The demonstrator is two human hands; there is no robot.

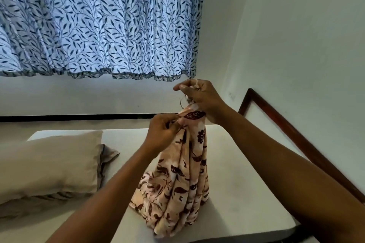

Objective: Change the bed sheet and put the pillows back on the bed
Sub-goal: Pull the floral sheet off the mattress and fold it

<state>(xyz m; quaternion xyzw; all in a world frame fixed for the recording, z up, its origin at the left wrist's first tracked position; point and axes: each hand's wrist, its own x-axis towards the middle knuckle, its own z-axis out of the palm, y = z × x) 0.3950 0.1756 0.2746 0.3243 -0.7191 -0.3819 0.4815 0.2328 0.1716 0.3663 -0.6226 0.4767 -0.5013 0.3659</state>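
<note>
Pinching the floral bed sheet [177,183] with left hand [165,134] and right hand [199,98], I'd trace its hem to a corner, then spread toward nine o'clock.

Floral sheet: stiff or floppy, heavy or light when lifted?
Probably floppy: the floral sheet hangs in soft folds from the right hand and left hand. Likely light, since pinches alone hold it up. Its lower end rests bunched on the mattress, so it may drag.

no readable text, no labels, no brands, no numbers, no signs anywhere in view
</note>
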